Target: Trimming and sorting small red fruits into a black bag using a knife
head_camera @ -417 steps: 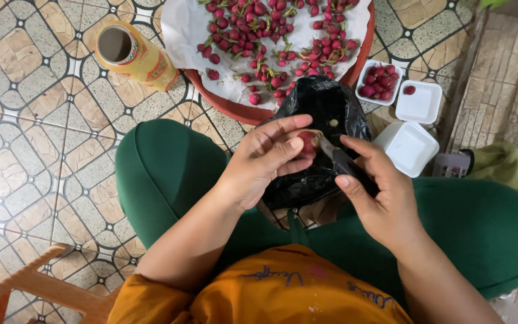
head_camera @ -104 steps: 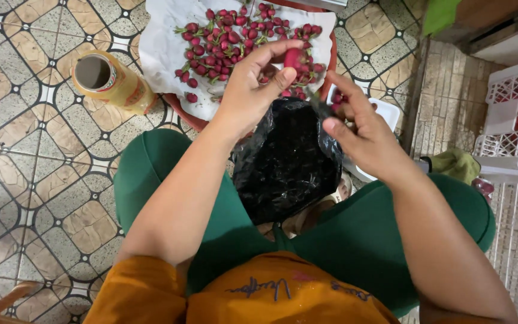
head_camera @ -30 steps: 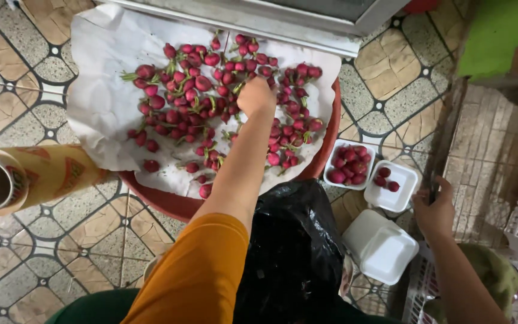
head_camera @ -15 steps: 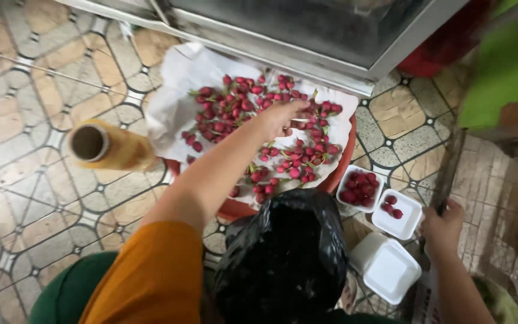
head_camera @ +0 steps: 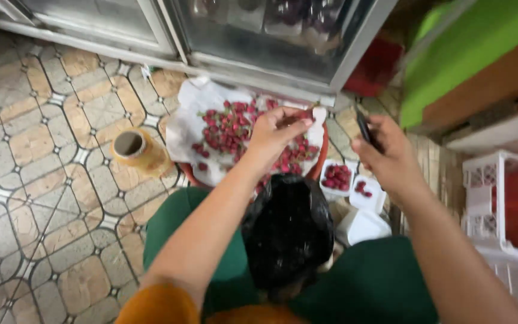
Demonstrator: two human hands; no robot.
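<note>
A red fruit (head_camera: 303,116) is pinched by the left hand (head_camera: 277,133) above the tray (head_camera: 322,150); at three o'clock, a knife (head_camera: 364,127) is gripped in the right hand (head_camera: 389,155), kept ready for cutting.

Person, head-camera view. Left hand (head_camera: 274,133): bare, no rings or gloves visible; forearm bare to an orange short sleeve (head_camera: 151,305) at 7 o'clock. Right hand (head_camera: 388,155): bare, forearm bare, no watch or bracelet showing. Lower body: dark green fabric trousers (head_camera: 373,285) over both knees, plain. Orange shirt front (head_camera: 253,315) at 6 o'clock.
</note>
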